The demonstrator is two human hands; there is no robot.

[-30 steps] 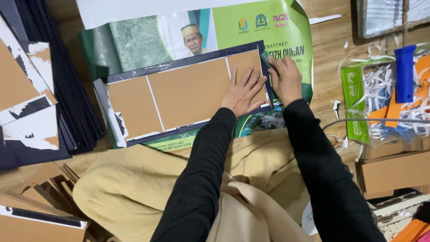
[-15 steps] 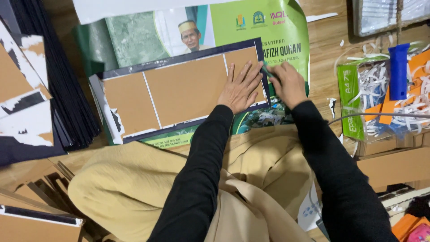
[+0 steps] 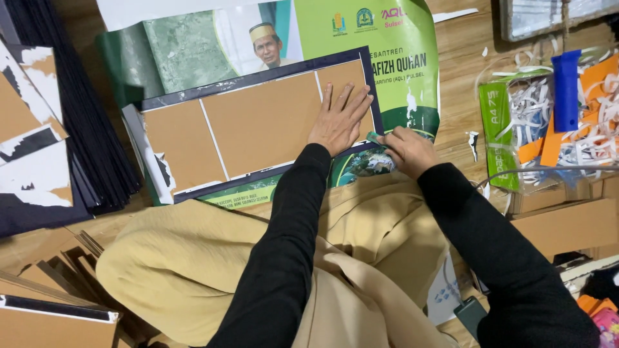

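A book cover (image 3: 258, 125) lies open and face down on a green poster (image 3: 387, 58) on the wooden floor: three brown boards glued on dark blue paper. My left hand (image 3: 338, 119) rests flat, fingers spread, on the right board. My right hand (image 3: 406, 149) is closed on a small green tool (image 3: 374, 136) and presses it at the cover's lower right corner. Both arms wear black sleeves, above a tan garment over my knees.
A stack of dark blue sheets (image 3: 77, 109) lies at the left, with torn brown and white boards (image 3: 26, 142) beside it. More brown boards (image 3: 51, 303) sit at the lower left. A clear bag of paper strips (image 3: 561, 116) and cardboard boxes (image 3: 567, 225) stand at the right.
My right hand has slid down the cover's right edge from the upper right corner to the lower right corner. My left hand stays flat on the right board.
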